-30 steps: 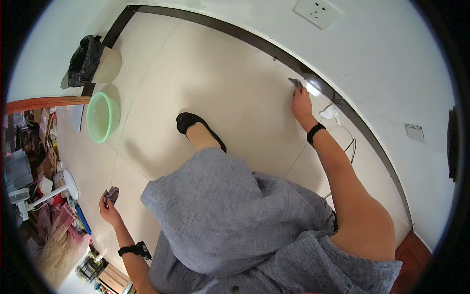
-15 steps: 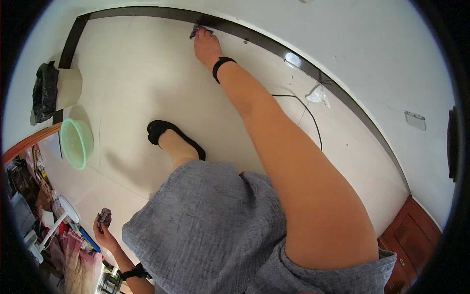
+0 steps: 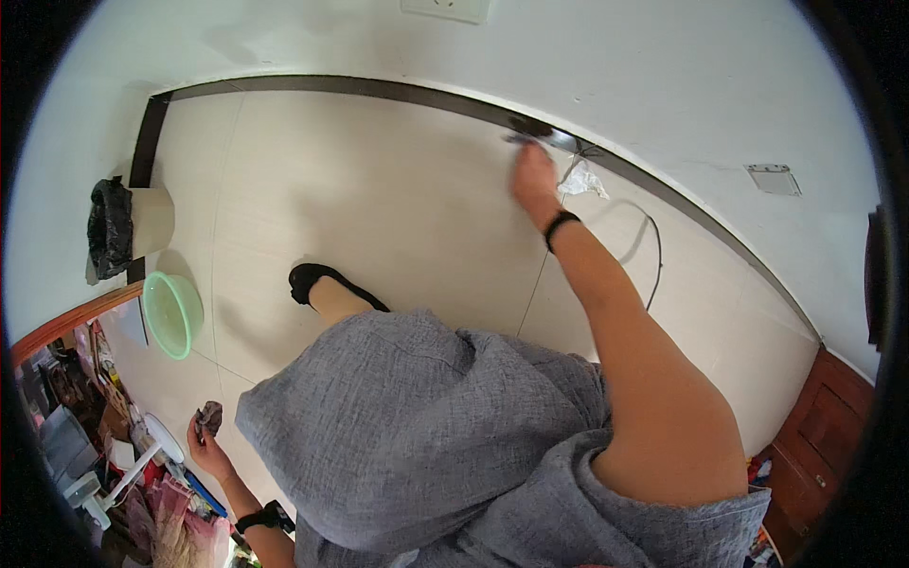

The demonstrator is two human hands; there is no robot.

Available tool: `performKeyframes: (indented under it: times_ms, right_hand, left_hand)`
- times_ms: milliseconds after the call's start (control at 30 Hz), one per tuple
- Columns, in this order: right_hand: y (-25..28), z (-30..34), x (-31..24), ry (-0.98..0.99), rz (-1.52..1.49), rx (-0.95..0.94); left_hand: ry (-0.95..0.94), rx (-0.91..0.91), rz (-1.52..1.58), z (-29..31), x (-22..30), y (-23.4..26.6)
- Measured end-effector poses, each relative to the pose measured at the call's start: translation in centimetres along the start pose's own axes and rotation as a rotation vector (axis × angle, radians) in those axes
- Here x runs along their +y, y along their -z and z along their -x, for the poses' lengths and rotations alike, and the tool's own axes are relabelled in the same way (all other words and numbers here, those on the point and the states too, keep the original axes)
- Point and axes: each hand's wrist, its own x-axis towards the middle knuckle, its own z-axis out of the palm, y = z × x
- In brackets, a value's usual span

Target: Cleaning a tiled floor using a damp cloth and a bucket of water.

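Note:
My right arm stretches forward to the foot of the wall. At its end my right hand point(image 3: 536, 180), blurred, presses a dark grey rag point(image 3: 519, 139) against the floor side of the black baseboard point(image 3: 407, 92). Its fingers are closed over the rag, and the rag's shape is smeared by motion. Just right of this hand a crumpled white scrap point(image 3: 585, 181) lies on the floor. At the lower left, my left hand point(image 3: 210, 454) is raised beside my grey clothing, its fingers closed on a crumpled grey-brown rag point(image 3: 209, 417).
A pale green basin point(image 3: 173, 315) stands on the left, near a bin point(image 3: 151, 224) with a black liner. A black cable point(image 3: 659, 256) curves over the floor to the right. Piled household items and a white fan point(image 3: 163, 437) fill the lower left; a red-brown cabinet point(image 3: 819, 454) stands right.
My right hand has slid rightward along the baseboard with its rag, close to the white scrap. The view has shifted, showing more wall. My left hand still holds its rag.

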Motion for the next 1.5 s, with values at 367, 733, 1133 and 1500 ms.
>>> performKeyframes:
  times_ms: [367, 733, 1133, 1500]
  right_hand:
    - [13.2, 5.8, 2.5, 0.398, 0.269, 0.044]
    - [-8.6, 21.5, -18.2, 1.316, -0.206, -0.267]
    - [4.5, 9.9, 13.1, 0.184, 0.434, -0.260]
    - [1.4, 10.5, -5.2, 0.776, -0.150, -0.301]
  left_hand:
    - [-0.068, -0.001, 0.020, 2.2, -0.4, 0.2]
    - [0.261, -0.085, 0.649, 5.4, -6.5, 0.2]
    - [-0.010, 0.007, 0.099, 5.9, -2.5, -0.7]
    - [-0.038, 0.015, 0.058, 7.2, -3.1, 0.8]
